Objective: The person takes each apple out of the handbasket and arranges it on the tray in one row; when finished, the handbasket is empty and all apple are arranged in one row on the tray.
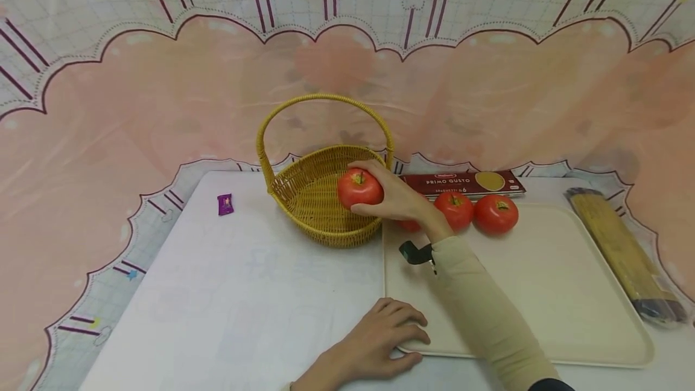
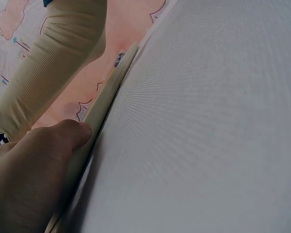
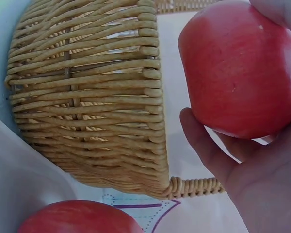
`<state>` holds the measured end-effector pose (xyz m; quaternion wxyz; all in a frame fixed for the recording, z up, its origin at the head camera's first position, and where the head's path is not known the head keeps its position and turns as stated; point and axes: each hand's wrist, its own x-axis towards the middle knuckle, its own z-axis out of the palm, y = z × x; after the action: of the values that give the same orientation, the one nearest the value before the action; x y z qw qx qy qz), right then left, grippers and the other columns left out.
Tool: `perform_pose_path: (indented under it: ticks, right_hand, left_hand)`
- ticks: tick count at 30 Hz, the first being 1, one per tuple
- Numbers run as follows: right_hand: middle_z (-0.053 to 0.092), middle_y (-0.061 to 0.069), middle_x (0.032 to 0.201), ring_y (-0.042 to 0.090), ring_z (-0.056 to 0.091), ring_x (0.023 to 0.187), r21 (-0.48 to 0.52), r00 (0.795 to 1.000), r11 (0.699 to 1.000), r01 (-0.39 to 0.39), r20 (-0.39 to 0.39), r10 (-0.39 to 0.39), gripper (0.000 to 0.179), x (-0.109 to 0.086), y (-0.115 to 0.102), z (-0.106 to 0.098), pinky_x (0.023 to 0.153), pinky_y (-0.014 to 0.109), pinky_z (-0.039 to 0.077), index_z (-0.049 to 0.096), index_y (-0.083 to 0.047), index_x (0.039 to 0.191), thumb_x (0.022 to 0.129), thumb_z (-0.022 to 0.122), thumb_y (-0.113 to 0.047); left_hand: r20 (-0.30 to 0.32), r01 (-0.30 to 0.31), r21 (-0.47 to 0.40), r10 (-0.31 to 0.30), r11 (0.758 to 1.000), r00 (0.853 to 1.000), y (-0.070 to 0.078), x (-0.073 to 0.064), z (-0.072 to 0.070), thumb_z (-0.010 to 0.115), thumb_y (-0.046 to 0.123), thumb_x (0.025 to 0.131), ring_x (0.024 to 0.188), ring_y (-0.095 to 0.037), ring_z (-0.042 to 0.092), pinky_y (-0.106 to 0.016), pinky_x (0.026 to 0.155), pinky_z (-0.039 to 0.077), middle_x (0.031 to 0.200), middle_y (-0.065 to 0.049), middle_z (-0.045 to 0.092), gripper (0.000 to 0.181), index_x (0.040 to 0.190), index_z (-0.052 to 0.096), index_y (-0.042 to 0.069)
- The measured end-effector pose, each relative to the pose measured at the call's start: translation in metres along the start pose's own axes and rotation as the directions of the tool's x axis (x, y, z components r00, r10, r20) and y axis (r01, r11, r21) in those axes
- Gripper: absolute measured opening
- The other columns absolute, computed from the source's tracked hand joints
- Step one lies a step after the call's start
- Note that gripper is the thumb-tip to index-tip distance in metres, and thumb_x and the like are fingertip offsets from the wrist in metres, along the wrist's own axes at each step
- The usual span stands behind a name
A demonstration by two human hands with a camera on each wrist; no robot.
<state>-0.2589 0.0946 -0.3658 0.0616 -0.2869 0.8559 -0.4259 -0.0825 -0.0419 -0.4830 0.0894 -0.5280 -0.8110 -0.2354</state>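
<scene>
My right hand [image 1: 399, 195] grips a red apple [image 1: 359, 188] with thumb and fingers around its sides. It holds the fruit over the right side of a yellow wicker basket [image 1: 326, 237], whose tall handle arches up behind. From the right wrist view, the apple [image 3: 240, 68] is level with the basket's rim and apart from the wickerwork [image 3: 92, 97]. My left hand [image 1: 380, 336] rests at the near left corner of a cream tray [image 1: 543, 294], its fingers loosely spread. In the left wrist view its thumb [image 2: 70, 133] lies against the tray's edge [image 2: 104, 99].
On the tray's back left part stand more apples [image 1: 496, 214], one partly hidden by my right wrist. Behind them lies a dark red box [image 1: 461, 183]. A long pack that looks like spaghetti [image 1: 624, 246] lies along the tray's right side. A small purple packet [image 1: 225, 204] lies left of the basket.
</scene>
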Motion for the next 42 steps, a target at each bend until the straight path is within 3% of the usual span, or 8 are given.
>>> perform_pose_path:
  ticks: [9, 17, 21, 42]
  right_hand:
    - [0.04, -0.005, 0.139, 0.018, 0.048, 0.119, 0.021, 0.998, 0.999, 0.036, -0.059, -0.035, 0.077, -0.015, 0.003, -0.002, 0.094, 0.047, 0.048, 0.034, -0.037, 0.14, 0.075, 0.075, -0.043]
    - [0.04, -0.003, 0.14, 0.019, 0.047, 0.121, 0.04, 0.994, 0.999, 0.028, -0.102, -0.023, 0.077, -0.026, 0.005, 0.0, 0.095, 0.048, 0.048, 0.036, -0.03, 0.141, 0.075, 0.076, -0.036]
    - [0.04, -0.002, 0.14, 0.02, 0.047, 0.121, 0.061, 0.993, 0.998, 0.024, -0.119, -0.017, 0.076, -0.031, 0.006, -0.002, 0.095, 0.049, 0.047, 0.036, -0.034, 0.14, 0.076, 0.076, -0.032]
    - [0.04, -0.008, 0.137, 0.018, 0.043, 0.121, 0.056, 0.976, 0.998, -0.012, -0.214, 0.023, 0.077, -0.066, 0.017, -0.01, 0.096, 0.051, 0.046, 0.034, -0.038, 0.139, 0.075, 0.077, -0.037]
  left_hand:
    - [-0.005, -0.019, 0.001, 0.019, 1.0, 1.0, 0.001, 0.001, -0.001, 0.055, 0.04, 0.091, 0.117, -0.004, 0.046, -0.026, 0.101, 0.034, 0.121, 0.014, 0.055, 0.02, 0.106, 0.063, 0.031]
    - [-0.017, -0.015, -0.003, 0.015, 1.0, 1.0, 0.0, 0.002, -0.001, 0.056, 0.04, 0.09, 0.116, -0.004, 0.047, -0.026, 0.101, 0.035, 0.12, 0.013, 0.056, 0.019, 0.105, 0.064, 0.03]
    - [-0.03, -0.021, 0.002, 0.021, 1.0, 0.999, 0.0, 0.002, 0.0, 0.058, 0.039, 0.089, 0.115, -0.004, 0.047, -0.026, 0.101, 0.035, 0.119, 0.013, 0.056, 0.018, 0.104, 0.064, 0.03]
    - [-0.018, -0.014, -0.002, 0.014, 1.0, 1.0, 0.0, 0.003, 0.001, 0.058, 0.04, 0.089, 0.115, -0.004, 0.047, -0.026, 0.1, 0.034, 0.119, 0.014, 0.056, 0.019, 0.105, 0.063, 0.031]
